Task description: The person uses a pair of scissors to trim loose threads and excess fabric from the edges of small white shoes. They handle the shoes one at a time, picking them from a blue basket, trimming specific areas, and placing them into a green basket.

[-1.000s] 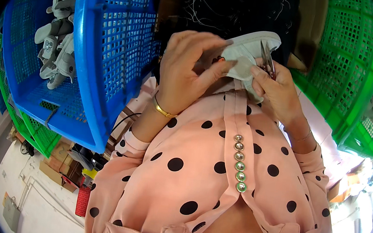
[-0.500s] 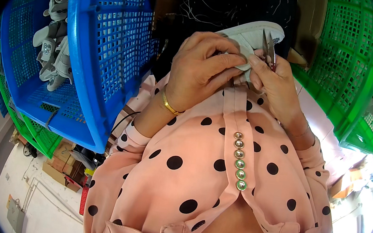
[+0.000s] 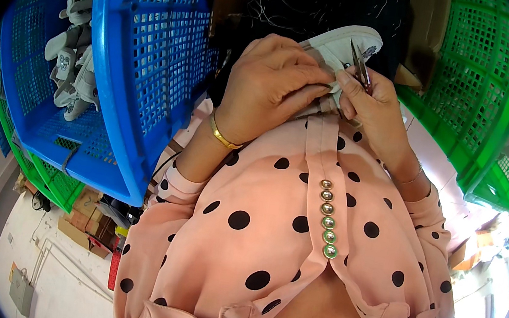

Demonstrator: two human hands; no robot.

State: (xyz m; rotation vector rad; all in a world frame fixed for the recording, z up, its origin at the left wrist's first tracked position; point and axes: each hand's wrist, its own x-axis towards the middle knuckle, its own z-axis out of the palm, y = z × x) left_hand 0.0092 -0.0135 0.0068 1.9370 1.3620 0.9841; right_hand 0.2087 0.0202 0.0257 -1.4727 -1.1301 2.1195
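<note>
- Left hand [image 3: 276, 85] wrapped over a small white fabric shoe [image 3: 344, 46], grip clamped on it, chest-high above the pink dotted blouse [image 3: 297, 228].
- Right hand [image 3: 375, 104] pinching slim metal snips [image 3: 360, 63], tips against the shoe's upper.
- Shoe's long axis running up-right, toe away from both hands; right hand nearer the toe.
- Blue plastic basket [image 3: 130, 80] of similar shoes on the left, green basket [image 3: 483, 111] on the right.

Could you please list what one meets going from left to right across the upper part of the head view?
Blue basket of pale shoe parts → left hand → white shoe piece → small snips in the right hand → green basket.
</note>
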